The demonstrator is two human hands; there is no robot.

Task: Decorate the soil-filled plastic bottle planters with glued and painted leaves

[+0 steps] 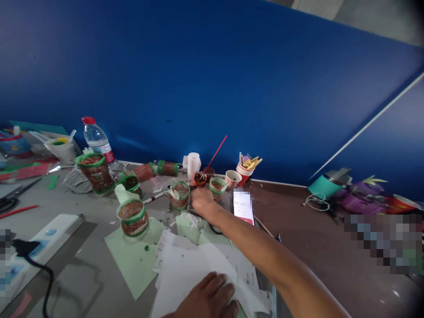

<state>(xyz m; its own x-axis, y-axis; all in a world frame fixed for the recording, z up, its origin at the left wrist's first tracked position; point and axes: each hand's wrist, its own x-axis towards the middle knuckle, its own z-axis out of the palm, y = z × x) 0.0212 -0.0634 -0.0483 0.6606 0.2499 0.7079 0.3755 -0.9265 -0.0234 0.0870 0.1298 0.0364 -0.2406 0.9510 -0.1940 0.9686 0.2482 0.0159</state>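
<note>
My left hand [208, 297] lies low in the view on white paper [185, 265], its fingers slightly bent and apart. My right hand [202, 201] reaches forward among small brown-and-green cups; its fingertips are hidden, and what they hold, if anything, does not show. Just left of it stands a brown cup with a green rim [179, 201]. Another green-rimmed cup [217, 185] is behind it on the right. A small container of dark red stuff [199, 179] with a red stick [216, 153] stands beyond the hand. Nearer, a larger green-rimmed cup [133, 221] rests on green paper [132, 265].
A phone [243, 206] lies right of my right hand. Behind are a white bottle [193, 165] and a cup of yellow utensils [245, 172]. At left are a power strip [62, 227], a water bottle [97, 140] and scissors [13, 198]. A teal container [326, 185] is at right.
</note>
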